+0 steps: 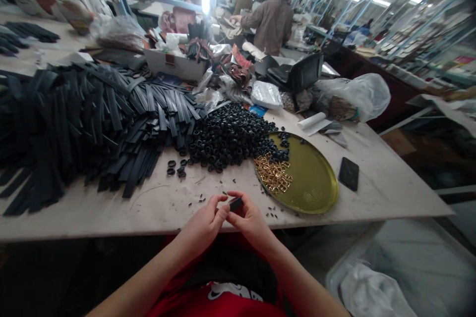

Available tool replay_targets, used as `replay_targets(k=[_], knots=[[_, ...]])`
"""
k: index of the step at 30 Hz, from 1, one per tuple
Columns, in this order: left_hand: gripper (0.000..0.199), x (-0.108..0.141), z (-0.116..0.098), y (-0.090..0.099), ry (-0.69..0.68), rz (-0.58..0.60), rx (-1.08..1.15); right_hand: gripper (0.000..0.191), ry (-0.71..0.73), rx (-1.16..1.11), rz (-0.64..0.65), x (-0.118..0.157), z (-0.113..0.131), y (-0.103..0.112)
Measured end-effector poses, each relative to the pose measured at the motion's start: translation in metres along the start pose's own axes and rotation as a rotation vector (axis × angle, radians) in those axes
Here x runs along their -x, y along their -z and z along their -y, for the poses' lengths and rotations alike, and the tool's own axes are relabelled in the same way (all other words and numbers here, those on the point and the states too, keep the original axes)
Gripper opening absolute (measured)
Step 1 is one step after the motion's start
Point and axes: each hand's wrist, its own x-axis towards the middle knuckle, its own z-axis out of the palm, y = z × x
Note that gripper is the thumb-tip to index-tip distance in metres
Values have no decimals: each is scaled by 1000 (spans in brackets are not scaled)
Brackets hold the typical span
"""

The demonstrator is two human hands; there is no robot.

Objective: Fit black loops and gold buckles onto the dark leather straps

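Piece [235, 203], black, lower centre: left hand [207, 217], right hand [252, 219] fingers gripping, likely steadying. Tray [314, 171], centre right: presumably corrals fittings [273, 174]

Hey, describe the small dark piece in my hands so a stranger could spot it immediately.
On the pale table, find the round gold tray. Left of it, at the table's near edge, the left hand and right hand meet at the small dark piece. Unlike the black loops heaped beyond, it is held in fingers.
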Motion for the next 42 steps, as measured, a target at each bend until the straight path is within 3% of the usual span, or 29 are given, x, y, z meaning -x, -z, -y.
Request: replay_targets(k=[2,4,6,8,10,13,21,27,29,33,36,38,42], knots=[[31,-5,3,1,-28,20,5,52,72,148,40,-6,-3,12],[30,-11,10,3,-5,25,7,39,156,410,-1,-17,1,36],[30,-18,18,4,59,18,45,15,210,765,-192,-34,9,67],[31,-24,24,3,105,32,125,18,173,1106,-288,-54,18,92],[31,-30,26,0,126,63,189,21,75,1382,-223,-72,24,107],[31,-36,24,-4,149,94,212,20,-30,1536,-81,-93,26,110],[29,-41,19,-7,173,116,143,18,-81,1449,80,-112,24,121],[26,-38,10,-11,156,57,124,15,-10,1360,-15,-102,38,122],[27,-39,7,-13,145,8,219,17,37,1139,-38,-88,44,112],[32,-41,-4,-18,198,54,652,23,16,277,39,-53,43,74],[27,-37,-9,-20,186,52,834,30,-29,5,82,-33,34,44],[26,-31,-7,-18,161,-26,745,33,-45,0,77,-25,27,31],[24,-19,2,-11,57,-245,243,31,38,289,82,-13,24,22]])
